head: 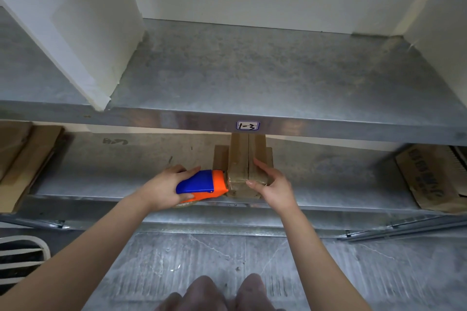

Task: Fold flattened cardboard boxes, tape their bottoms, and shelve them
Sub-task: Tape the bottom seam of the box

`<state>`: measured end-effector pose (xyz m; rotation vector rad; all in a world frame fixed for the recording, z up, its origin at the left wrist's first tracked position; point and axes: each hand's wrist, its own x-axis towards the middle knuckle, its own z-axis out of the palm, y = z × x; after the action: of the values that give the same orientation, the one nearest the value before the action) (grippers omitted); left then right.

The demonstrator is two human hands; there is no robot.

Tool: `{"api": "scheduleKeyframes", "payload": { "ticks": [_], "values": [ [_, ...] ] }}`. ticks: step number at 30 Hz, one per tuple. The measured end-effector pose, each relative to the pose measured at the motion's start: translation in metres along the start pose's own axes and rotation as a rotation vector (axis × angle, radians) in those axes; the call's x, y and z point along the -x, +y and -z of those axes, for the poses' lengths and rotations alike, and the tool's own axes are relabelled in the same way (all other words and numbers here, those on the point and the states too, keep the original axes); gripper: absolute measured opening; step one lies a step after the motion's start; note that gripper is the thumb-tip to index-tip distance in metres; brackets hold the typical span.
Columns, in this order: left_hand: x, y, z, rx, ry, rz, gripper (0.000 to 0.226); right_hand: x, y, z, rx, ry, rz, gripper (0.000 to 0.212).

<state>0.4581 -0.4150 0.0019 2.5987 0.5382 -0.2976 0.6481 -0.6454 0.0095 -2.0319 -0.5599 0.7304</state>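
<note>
Box of brown cardboard sits on the lower grey metal shelf: likely light, stiff-walled, crushable, best held by its sides. Left hand grips the blue-and-orange tape dispenser against its front; right hand clasps its right corner.
</note>
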Motion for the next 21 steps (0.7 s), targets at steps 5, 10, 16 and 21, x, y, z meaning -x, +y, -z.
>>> {"api": "scheduleKeyframes", "payload": {
  "ticks": [5, 10, 16, 21],
  "values": [
    [0.001, 0.001, -0.007, -0.009, 0.043, 0.061, 0.078, 0.000, 0.000, -0.001, 0.005, 0.003, -0.007, 0.060],
    [0.001, -0.023, -0.012, 0.040, 0.098, 0.134, 0.072, 0.002, 0.000, 0.000, -0.019, -0.007, -0.017, 0.059],
    [-0.024, -0.036, 0.000, -0.126, -0.041, 0.124, 0.065, 0.001, 0.000, -0.001, -0.023, -0.001, -0.018, 0.059],
    [-0.015, -0.037, -0.001, -0.150, -0.050, 0.131, 0.072, 0.002, 0.003, -0.001, 0.027, -0.008, 0.026, 0.059]
  ]
}}
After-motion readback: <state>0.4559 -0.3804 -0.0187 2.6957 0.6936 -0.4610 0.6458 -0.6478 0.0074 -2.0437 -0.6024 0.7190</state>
